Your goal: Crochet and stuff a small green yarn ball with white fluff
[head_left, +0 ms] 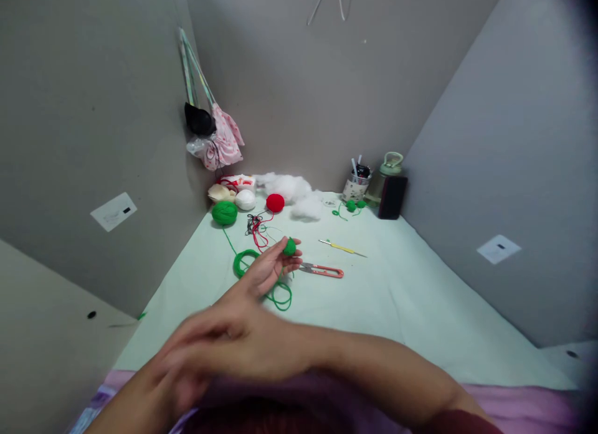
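Note:
My left hand (268, 269) reaches out over the table, palm partly up. Between its thumb and fingers it holds a small round green crochet piece (289, 247). Across my left forearm lies my right hand (224, 344), blurred, with its fingers bent round the arm. Loops of green yarn (281, 304) lie under and beside the left hand, and a strand runs back to a green yarn ball (224, 213). Just right of the left fingertips are orange-handled thread snips (327, 271). Beyond them rests a yellow-handled crochet hook (343, 248).
At the back are a red yarn ball (275, 203), a white yarn ball (245, 200), white stuffing (289, 190) and tangled black yarn (255, 224). Small green pieces (351, 205), a pen cup (356, 188), a bottle (375, 188) and a phone (393, 197) stand back right. Grey walls enclose the table.

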`<state>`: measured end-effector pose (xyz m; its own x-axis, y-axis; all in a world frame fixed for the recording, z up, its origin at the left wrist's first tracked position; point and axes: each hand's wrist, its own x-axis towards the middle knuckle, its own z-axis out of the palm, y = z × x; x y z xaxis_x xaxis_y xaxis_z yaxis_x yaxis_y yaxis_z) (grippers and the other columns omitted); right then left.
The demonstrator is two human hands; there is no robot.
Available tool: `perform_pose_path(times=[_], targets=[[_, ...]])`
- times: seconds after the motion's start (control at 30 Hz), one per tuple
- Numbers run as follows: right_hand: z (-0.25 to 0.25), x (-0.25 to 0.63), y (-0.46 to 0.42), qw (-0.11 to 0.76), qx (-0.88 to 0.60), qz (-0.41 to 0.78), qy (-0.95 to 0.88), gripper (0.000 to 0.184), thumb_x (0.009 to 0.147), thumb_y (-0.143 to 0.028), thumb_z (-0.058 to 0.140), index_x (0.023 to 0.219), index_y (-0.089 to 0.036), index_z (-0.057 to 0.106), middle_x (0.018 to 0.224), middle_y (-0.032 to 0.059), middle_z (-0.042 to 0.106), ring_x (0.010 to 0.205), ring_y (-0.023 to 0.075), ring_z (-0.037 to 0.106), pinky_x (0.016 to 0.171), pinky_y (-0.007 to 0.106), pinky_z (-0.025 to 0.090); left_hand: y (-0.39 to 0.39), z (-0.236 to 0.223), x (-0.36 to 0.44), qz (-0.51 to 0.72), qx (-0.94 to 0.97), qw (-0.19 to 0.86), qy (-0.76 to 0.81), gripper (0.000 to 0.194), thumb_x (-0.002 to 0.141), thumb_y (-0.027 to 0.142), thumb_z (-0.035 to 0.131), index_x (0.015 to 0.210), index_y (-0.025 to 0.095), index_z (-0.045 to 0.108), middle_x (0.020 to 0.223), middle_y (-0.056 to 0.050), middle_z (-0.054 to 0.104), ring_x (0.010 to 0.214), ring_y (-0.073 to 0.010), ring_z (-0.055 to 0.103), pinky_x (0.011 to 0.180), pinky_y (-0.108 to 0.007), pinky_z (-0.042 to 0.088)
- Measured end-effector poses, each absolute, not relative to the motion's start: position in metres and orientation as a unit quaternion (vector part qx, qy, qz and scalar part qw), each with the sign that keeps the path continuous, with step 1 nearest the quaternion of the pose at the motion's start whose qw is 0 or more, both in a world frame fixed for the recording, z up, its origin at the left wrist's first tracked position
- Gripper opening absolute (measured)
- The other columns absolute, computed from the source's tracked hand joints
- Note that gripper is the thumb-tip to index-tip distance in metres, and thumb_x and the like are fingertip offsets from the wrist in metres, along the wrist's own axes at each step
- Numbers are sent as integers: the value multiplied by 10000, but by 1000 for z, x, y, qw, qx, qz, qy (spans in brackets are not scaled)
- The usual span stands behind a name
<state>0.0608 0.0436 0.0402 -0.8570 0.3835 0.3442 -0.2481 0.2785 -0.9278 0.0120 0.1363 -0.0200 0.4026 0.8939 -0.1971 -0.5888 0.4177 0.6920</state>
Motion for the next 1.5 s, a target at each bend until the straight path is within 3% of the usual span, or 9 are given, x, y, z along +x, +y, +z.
perform_pose_path(times=[0.13, 0.3, 0.43, 0.6, 0.77, 0.93, 1.17, 1.33, 1.5], targets=[[29, 145, 95, 499, -319, 224, -774, 188, 970, -251, 572, 1057, -202, 731, 992, 86, 751, 900, 199, 696, 875, 372, 567, 130, -23, 10, 475, 315, 778, 265, 272, 799, 198, 816, 1051, 140, 731, 979, -65, 754, 872, -158, 711, 834, -231, 547], [-7, 209, 122, 407, -376, 165, -816, 703, 836, -302, 783, 1460, -254, 462, 1386, 147, 586, 1190, 259, 618, 958, 412, 554, 123, -27, 17, 432, 351, 788, 263, 313, 776, 200, 836, 1058, 124, 723, 1043, -111, 751, 917, -180, 713, 855, -262, 543], [-24, 200, 119, 324, -347, 132, -870, 420, 908, -181, 681, 1313, -253, 592, 1208, 95, 703, 1128, 233, 635, 951, 376, 540, 121, -31, 19, 415, 367, 787, 271, 329, 769, 202, 841, 1067, 115, 730, 1054, -121, 749, 926, -184, 700, 822, -245, 533], [-28, 191, 117, 344, -345, 94, -868, 290, 904, -223, 704, 1189, -201, 652, 1080, 103, 751, 1018, 243, 668, 899, 369, 543, 120, -36, 14, 412, 357, 790, 282, 287, 798, 344, 824, 959, 119, 750, 957, -90, 736, 854, -157, 673, 781, -229, 534], [-17, 195, 109, 349, -358, 169, -849, 247, 923, -174, 639, 1166, -203, 669, 1087, 114, 740, 1026, 249, 651, 919, 404, 525, 116, -34, 16, 425, 348, 784, 290, 294, 799, 403, 816, 952, 157, 765, 921, -60, 723, 847, -151, 668, 749, -212, 538], [-4, 190, 104, 367, -372, 497, -692, 415, 842, -201, 701, 1251, -238, 642, 1103, 65, 705, 873, 199, 668, 802, 353, 549, 115, -24, 15, 442, 365, 761, 303, 397, 879, 387, 736, 1227, 196, 729, 1043, -97, 751, 927, -198, 704, 740, -236, 550], [-11, 188, 109, 380, -320, 704, -507, 412, 781, -371, 797, 1146, -199, 717, 1067, 63, 708, 799, 143, 654, 738, 280, 522, 126, -26, 7, 498, 357, 722, 321, 311, 902, 387, 706, 1096, 153, 770, 1265, -143, 714, 975, -206, 703, 775, -258, 562], [-10, 185, 115, 397, -331, 727, -452, 466, 684, -351, 860, 1108, -204, 737, 1120, 72, 718, 873, 176, 683, 817, 319, 511, 134, -29, -3, 542, 334, 696, 332, 248, 904, 327, 709, 1076, 155, 761, 955, -78, 764, 844, -151, 708, 776, -234, 568], [-10, 179, 117, 404, -351, 694, -481, 378, 595, -250, 886, 933, -184, 730, 875, 12, 715, 752, 138, 638, 775, 287, 490, 136, -23, -9, 560, 341, 677, 334, 254, 870, 309, 749, 1040, 119, 751, 605, 29, 570, 720, -137, 682, 657, -194, 551]])
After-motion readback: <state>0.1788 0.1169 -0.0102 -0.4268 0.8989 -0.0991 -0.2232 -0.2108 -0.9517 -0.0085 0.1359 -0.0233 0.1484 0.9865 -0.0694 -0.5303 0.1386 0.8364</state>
